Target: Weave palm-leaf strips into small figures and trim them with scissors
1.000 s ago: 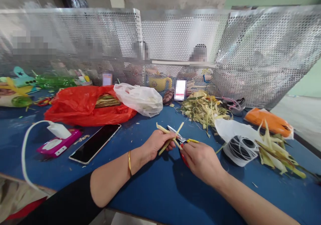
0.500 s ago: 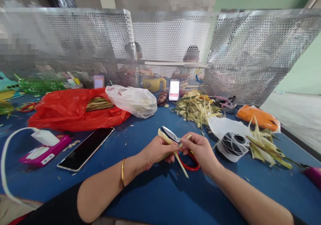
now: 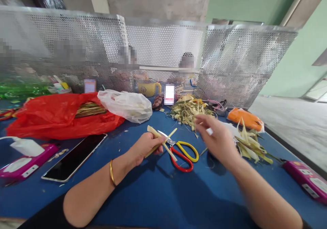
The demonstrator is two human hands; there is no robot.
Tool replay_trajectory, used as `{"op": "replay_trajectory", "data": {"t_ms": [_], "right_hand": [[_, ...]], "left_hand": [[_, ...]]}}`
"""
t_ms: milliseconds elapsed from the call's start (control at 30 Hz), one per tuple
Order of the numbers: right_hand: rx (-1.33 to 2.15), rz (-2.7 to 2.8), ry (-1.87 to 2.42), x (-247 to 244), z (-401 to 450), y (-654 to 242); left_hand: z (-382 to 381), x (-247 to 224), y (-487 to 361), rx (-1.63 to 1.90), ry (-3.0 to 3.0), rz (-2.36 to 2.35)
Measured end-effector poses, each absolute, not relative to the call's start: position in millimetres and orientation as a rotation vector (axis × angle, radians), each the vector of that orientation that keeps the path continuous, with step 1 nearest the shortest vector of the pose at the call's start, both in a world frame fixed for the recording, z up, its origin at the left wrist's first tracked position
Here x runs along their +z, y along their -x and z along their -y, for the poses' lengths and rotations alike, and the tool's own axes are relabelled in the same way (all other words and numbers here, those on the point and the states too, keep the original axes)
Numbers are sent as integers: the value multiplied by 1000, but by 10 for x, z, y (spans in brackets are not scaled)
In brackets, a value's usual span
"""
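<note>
My left hand [image 3: 150, 145] pinches pale, flat strips of dried leaf [image 3: 167, 147] that cross each other in front of the fingers. Beneath them on the blue table lie scissors [image 3: 187, 150], one handle loop red and the other yellow, their blades partly covered by the strips. My right hand [image 3: 213, 135], a little blurred, hovers to the right of the scissors with its fingers apart and no strip visible in it. Just beyond its fingertips is a heap of leaf scraps [image 3: 185, 111]. The spool of thread is hidden behind this hand.
On the left are a phone [image 3: 74, 159], a purple power strip [image 3: 28, 164], a red plastic bag [image 3: 51, 116] and a white bag [image 3: 126, 104]. At right lie dried leaves [image 3: 251, 143], an orange packet [image 3: 245, 120] and another purple power strip [image 3: 306, 179]. A perforated metal screen [image 3: 163, 45] stands behind.
My right hand has let go of the strip and moved right and up, away from my left hand. The left hand still holds the crossed strips. The view has turned right.
</note>
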State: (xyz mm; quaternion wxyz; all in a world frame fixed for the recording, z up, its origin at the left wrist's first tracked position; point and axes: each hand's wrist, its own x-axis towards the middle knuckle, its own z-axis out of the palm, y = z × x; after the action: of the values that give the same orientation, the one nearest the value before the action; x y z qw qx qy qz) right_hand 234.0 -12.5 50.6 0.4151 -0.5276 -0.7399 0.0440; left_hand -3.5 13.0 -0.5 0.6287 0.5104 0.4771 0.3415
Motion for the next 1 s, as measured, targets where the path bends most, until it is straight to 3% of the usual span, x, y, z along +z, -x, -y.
{"op": "replay_trajectory", "data": {"t_ms": [133, 200, 467, 767, 867, 933, 1000], "right_hand": [[-477, 1926, 1868, 784, -328, -3027], [-436, 2140, 2092, 753, -623, -3303], [-282, 2357, 2106, 341, -1215, -3558], [-210, 1786, 2080, 526, -1107, -3665], [-124, 1574, 1964, 738, -964, -3669], [-24, 1505, 1830, 848, -852, -3589], [114, 1487, 1666, 900, -719, -3407]], "left_hand": [[-263, 58, 161, 739, -1271, -1128], [-345, 61, 239, 669, -1354, -1154], [-573, 13, 549, 520, -1645, -1252], [-584, 152, 926, 489, -1699, -1338], [-406, 411, 998, 477, -1920, -1688], [-236, 635, 934, 675, -1998, -2073], [-84, 829, 735, 999, -1988, -2123]]}}
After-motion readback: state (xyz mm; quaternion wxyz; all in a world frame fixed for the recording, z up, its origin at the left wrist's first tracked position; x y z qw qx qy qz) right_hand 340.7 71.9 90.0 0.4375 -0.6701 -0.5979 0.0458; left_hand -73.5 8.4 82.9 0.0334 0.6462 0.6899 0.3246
